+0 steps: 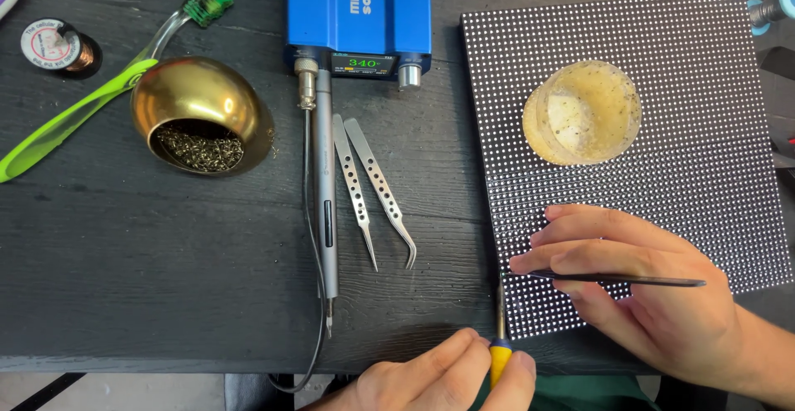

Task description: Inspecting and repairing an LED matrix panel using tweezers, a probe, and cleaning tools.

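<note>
Head cam: R hand (654, 295) rests on the near edge of the black dotted LED panel (704, 88), fingers pinched on thin dark tweezers (613, 278) lying flat across the panel w/ tip pointing left. L hand (447, 378), at the table's near edge, grips a yellow-blue handled tool (499, 349), its metal tip up against the panel's near-left corner. Round yellowish tub (582, 113) sits on the panel; 2 silver tweezers (373, 187), soldering iron (325, 204), blue station (358, 14) & brass wool holder (201, 117) lie to the left.

My left hand (439, 378) sits low at the near edge, fingers (431, 361) and thumb pinched together in a closed grip. My right hand (646, 295) lies palm-down, wrist entering from the right, fingers extended leftward and pinched closed.
</note>
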